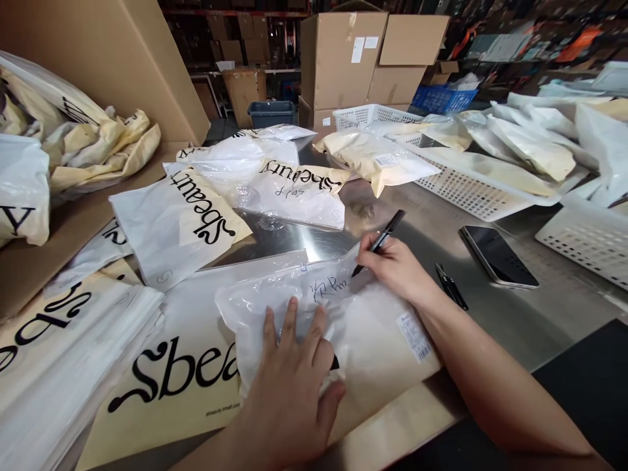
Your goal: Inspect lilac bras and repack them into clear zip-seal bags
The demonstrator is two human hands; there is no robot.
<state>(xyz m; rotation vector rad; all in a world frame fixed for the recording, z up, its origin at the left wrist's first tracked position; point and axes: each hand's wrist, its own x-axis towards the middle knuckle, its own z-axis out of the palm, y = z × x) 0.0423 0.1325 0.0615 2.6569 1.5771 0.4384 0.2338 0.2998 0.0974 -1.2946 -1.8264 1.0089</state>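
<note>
While the left hand (289,386) is lying flat with fingers spread on a plump, pale mailing bag (373,327), the right hand (395,265), apart from it, is gripping a black marker pen (388,230) with the tip pointing down beside dark handwriting (328,286) on that bag. The bag is resting at the near side of the metal surface (417,235), partly covering a flat Sbeauty-printed bag (171,405). Farther out, thread snips (450,286) and a smartphone (500,255) are lying to the right, while white perforated baskets (461,190) are holding packages (532,140) beyond.
</note>
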